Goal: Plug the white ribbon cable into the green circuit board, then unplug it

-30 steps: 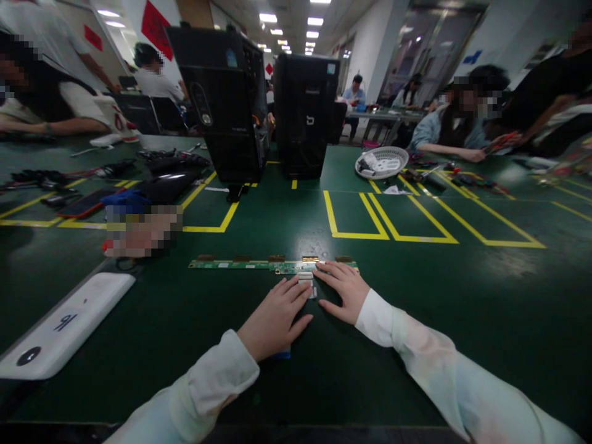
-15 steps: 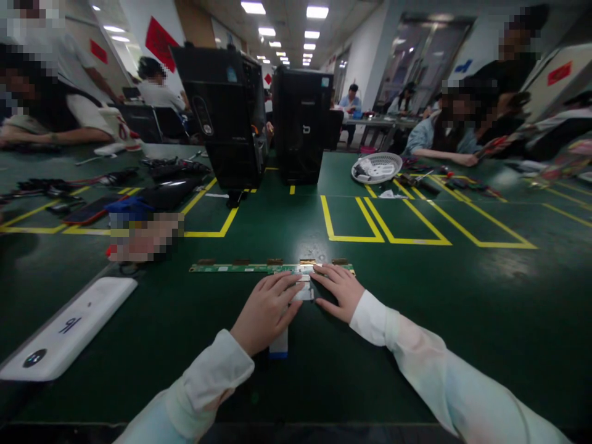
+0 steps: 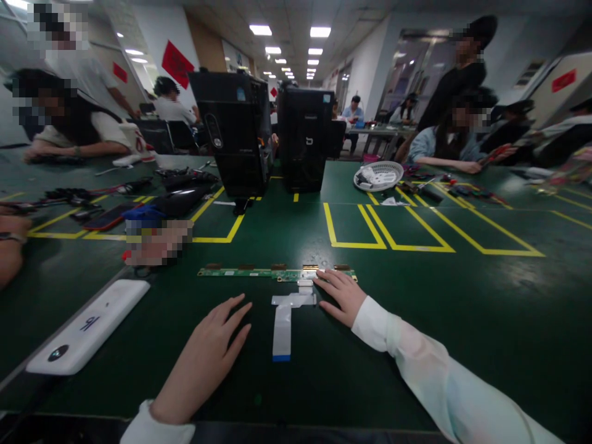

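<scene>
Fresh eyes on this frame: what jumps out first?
Front and centre, a long thin green circuit board lies on the dark green table, with a white flat ribbon cable running from it toward the camera. The right hand rests on the board's end by the cable; the left hand lies flat beside it. Behind stand two black computer towers.

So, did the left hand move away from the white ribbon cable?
Yes. The left hand has pulled back toward the person, off the white ribbon cable, away from the green circuit strip.

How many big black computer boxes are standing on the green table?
2. One black computer box stands left of centre at the back; the other is right beside it. More may be hidden behind them.
</scene>
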